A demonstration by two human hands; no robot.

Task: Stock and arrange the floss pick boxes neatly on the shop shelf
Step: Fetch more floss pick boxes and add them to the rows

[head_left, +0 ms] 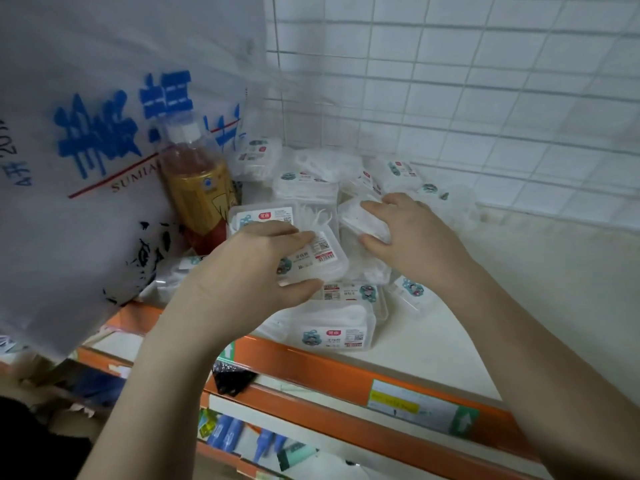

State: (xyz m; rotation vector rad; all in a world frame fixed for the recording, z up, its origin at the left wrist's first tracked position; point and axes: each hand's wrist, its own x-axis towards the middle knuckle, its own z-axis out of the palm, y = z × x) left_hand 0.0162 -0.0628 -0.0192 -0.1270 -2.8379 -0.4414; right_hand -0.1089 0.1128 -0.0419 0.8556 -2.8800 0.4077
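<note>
**Floss box pile looks ready to slide**

Left hand [256,271] is clamped on a labelled floss pick box [318,258], thumb under, fingers on top. Right hand [412,237] grips another box [360,220] just beside it. Beyond both, the pile [311,181] is jumbled, so tugging could topple boxes. The bottle [201,192] just left might tip, and the front box [332,327] sits near the shelf [433,341] edge.

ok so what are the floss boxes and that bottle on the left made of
The floss pick box in the left hand looks like clear, slightly frosted plastic: white picks show through it. The bottle seems glossy transparent plastic, its amber liquid visible, with a white cap.
</note>
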